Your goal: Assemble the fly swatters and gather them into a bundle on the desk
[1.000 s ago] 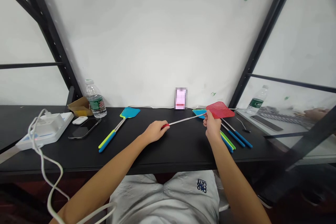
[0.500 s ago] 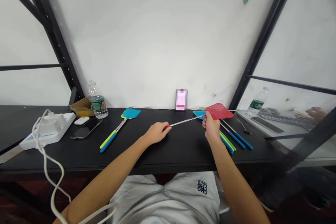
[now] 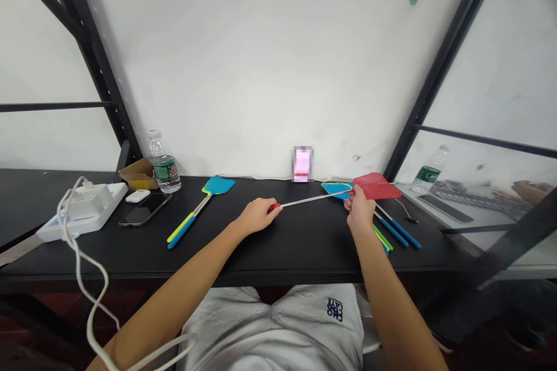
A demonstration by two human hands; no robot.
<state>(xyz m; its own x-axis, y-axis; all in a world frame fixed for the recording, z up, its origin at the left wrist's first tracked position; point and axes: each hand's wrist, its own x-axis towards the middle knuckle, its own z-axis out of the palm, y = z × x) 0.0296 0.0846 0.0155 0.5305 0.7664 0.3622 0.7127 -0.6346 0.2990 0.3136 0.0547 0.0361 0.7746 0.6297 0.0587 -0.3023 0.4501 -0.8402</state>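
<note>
A red fly swatter (image 3: 376,186) with a silver telescopic rod is stretched between my hands above the black table. My left hand (image 3: 257,215) is closed around its red handle, most of which the fingers hide. Where the rod meets the red mesh head, my right hand (image 3: 361,208) pinches it. Behind and below my right hand lie several more swatters, with a blue head (image 3: 337,189) and blue handles (image 3: 399,233) and green handles (image 3: 383,238) showing. To the left, a blue swatter (image 3: 220,185) rests on a yellow-green one (image 3: 180,227).
A water bottle (image 3: 164,165), a cardboard box (image 3: 138,175), a white case (image 3: 138,196), a dark phone (image 3: 145,210) and a power strip (image 3: 98,217) with white cables stand at left. A lit phone (image 3: 302,164) leans on the wall. Black posts flank the table (image 3: 278,255).
My right hand has moved right with the red swatter head, and more silver rod shows between my hands. My left hand stays on the handle, nearly in place.
</note>
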